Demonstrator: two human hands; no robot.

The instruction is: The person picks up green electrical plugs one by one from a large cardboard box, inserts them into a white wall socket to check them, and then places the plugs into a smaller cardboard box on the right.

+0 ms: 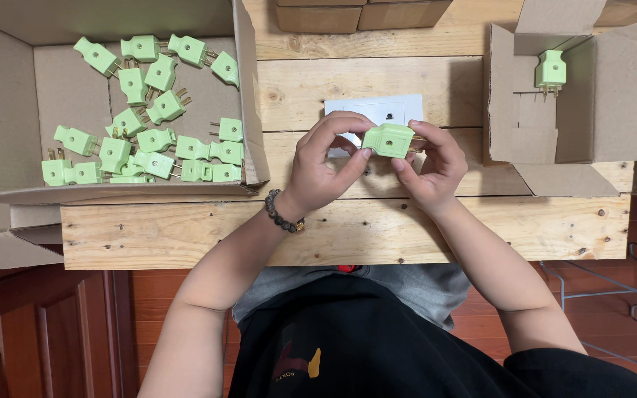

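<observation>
Green blocky plastic plug point(388, 140) pinched between both hands point(377, 158) over rough wood.

A pale plank table point(333, 236) stands over what seems reddish tiled floor point(599, 309).

Both hands raised together, fingertips pinching.

The left hand point(324, 163) curls inward, thumb stretched to the right and fingers arched over the top, with a bead bracelet round its wrist. The right hand point(430, 163) mirrors it, thumb below and fingers bent over from the far side. The fingertips of the two hands nearly meet. Both forearms are bare and angle up from the body, elbows spread wide.
</observation>
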